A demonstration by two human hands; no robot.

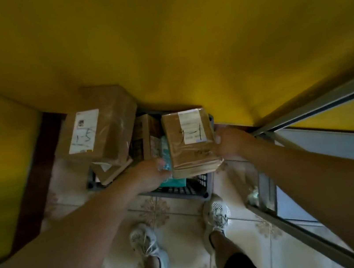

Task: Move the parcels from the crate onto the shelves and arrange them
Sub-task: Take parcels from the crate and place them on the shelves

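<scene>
Head view: both hands grasp one parcel [190, 145] in the middle of the frame, just above the crate [180, 191]. The right hand [233, 142] clasps the parcel's right edge, thumb laid on the top face near the label and the other fingers hidden beneath. The left hand [154, 172] curls against the lower left edge. Blur hides its fingertips, so how far they wrap under cannot be told.

Both bare arms reach forward from the lower corners of the frame and converge on the parcel. The left forearm crosses from lower left and the right from lower right, with wrists roughly straight.

The parcel is brown and taped. Its long axis runs from bottom to top of the frame, and its broad face is turned up to the camera. A white label with handwritten marks sits toward the upper end.

The crate is dark and slatted, and stands on the tiled floor [182, 232] against a yellow wall [179, 40]. Inside it, left of the parcel, are a small box [147, 131] and a teal packet [172, 182]. The packet shows under the parcel's lower left corner. A big box [105, 126] with a label reading "1-5" lies at the crate's left side, tilted. A metal shelf [319, 99] frame runs along the right of the frame. The left shoe [144, 241] and right shoe [215, 213] stand just below the crate.
</scene>
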